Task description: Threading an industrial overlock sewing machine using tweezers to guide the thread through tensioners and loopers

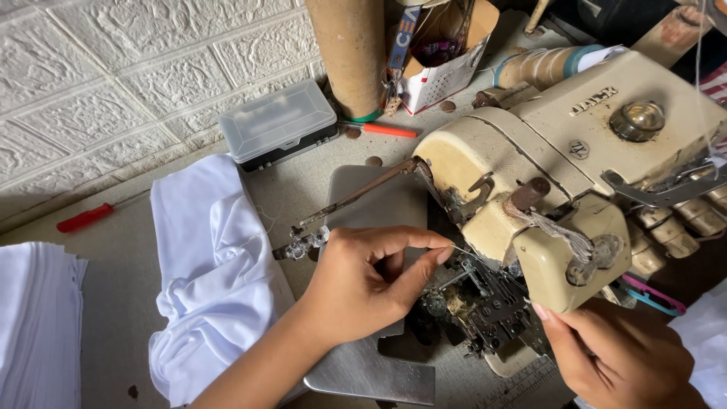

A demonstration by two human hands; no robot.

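Nearest the lens, right hand low at the lower right corner, fingers curled loosely up against the underside of the cream overlock sewing machine, index tip touching its hinged front cover; whether anything lies pinched there, cannot tell. Just beyond, left hand over the grey metal plate, thumb and forefinger pinched tight on a fine thread, drawn rightward toward the exposed looper parts below the cover. Best done, as a judgement: thread kept taut and short between fingertips, end steered straight at the eyelet, other hand steadying the cover, no slack left to snag on the oily mechanism. Left of the plate, rumpled white cloth on the worktable, with a neat stack of white fabric at the left edge. Farther back, red screwdriver beside the wall, clear plastic box, an orange-handled tool, a thick cardboard tube, and a small open carton. Behind all, white textured wall.
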